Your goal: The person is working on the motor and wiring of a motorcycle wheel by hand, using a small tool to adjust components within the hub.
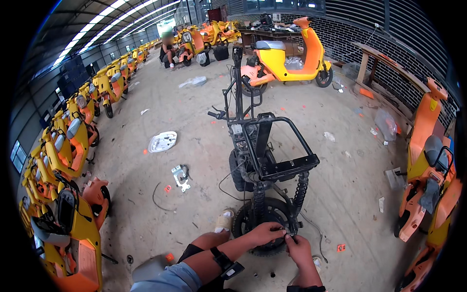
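Observation:
Before me stands a stripped black scooter frame (288, 168), its rear wheel (242, 219) toward me. My left hand (266, 233) reaches over the near side of the wheel, thumb and fingers pinched together. Close beside it, my right hand (297, 247) is also closed in a pinch. The fingertips of both meet near the lower end of the right coil shock absorber (300, 192). Whatever lies between them is too small and covered to make out. A second shock absorber (260, 202) is on the frame's left side.
A white plastic cover (163, 141) and a metal bracket (181, 179) lie on the floor to the left. Yellow-orange scooters (70, 151) line the left side. Another scooter (289, 61) stands ahead, one more (422, 146) at right. Far off, a person (168, 51) crouches.

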{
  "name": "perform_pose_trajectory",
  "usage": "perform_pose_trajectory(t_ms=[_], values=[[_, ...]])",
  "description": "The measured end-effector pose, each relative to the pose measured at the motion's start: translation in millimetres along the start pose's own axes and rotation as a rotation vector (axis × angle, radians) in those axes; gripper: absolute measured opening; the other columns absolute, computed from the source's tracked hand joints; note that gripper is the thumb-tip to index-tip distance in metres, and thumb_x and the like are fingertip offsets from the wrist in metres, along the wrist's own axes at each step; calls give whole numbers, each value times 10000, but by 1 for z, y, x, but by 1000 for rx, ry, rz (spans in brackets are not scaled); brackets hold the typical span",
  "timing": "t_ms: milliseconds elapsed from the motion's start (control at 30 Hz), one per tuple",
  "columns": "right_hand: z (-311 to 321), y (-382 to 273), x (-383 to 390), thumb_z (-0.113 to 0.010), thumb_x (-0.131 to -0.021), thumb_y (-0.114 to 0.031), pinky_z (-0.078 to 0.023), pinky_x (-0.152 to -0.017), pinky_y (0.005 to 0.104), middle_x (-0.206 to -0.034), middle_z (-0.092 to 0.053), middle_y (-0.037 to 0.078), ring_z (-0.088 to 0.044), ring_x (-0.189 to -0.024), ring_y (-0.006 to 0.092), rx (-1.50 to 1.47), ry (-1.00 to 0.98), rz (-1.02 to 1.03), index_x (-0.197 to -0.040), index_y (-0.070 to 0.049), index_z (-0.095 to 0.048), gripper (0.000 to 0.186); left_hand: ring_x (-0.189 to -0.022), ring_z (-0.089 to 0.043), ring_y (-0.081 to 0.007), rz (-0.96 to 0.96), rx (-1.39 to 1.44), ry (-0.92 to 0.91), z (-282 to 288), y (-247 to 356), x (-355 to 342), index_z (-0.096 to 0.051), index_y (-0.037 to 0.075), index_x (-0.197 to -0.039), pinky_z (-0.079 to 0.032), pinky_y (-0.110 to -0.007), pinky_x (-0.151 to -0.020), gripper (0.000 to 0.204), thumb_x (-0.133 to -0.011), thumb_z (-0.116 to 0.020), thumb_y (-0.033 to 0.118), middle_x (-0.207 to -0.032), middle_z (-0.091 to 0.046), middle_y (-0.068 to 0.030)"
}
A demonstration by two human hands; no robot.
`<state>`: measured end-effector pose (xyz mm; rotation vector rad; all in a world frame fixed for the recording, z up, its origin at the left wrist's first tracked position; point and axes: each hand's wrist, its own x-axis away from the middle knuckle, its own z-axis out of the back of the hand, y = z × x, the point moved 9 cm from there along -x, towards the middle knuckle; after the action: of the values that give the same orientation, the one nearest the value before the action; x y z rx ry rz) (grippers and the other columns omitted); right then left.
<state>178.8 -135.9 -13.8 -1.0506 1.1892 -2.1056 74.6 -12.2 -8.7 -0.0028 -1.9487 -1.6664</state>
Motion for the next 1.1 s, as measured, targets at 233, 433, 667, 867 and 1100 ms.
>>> perform_pose_trajectory(t_ms=[233,433,667,867,1100], values=[[-1,-2,-4,-664,-996,-305,-461,-515,292,-681,-641,55,-586,-554,129,-15,-32,-34,-862,-2,-645,332,-697,-558,-85,-30,-16,35,4,-4,-16,-660,-11,-1186,-476,-263,-636,379,-984,-684,309,-948,-674,-37],[-1,10,-3,-700,-953,-310,-495,-579,341,-677,-675,89,-644,-601,171,-40,15,-27,-851,14,-671,341,-745,-613,-118,-132,-58,107,6,2,-11,-633,8,-1238,-507,-296,-678,377,-980,-691,277,-997,-694,-76],[-11,15,11,-711,-927,-231,-504,-598,322,-743,-684,79,-642,-634,164,-118,-35,-77,-936,21,-663,257,-943,-716,-279,-299,-414,227,4,18,10,-634,42,-1234,-548,-379,-836,355,-986,-668,293,-1046,-721,-154],[-23,34,17,-742,-896,-213,-494,-658,308,-848,-694,75,-628,-736,148,-220,-111,-118,-1017,21,-660,276,-957,-706,-356,-336,-462,257,0,13,22,-629,81,-1225,-545,-422,-822,337,-976,-652,306,-1038,-723,-169],[-21,29,26,-760,-872,-213,-493,-713,311,-937,-703,72,-618,-812,144,-168,-83,-149,-1079,-3,-682,305,-963,-719,-333,-278,-489,246,-3,7,23,-633,84,-1222,-550,-405,-828,330,-978,-661,303,-1050,-732,-158]])
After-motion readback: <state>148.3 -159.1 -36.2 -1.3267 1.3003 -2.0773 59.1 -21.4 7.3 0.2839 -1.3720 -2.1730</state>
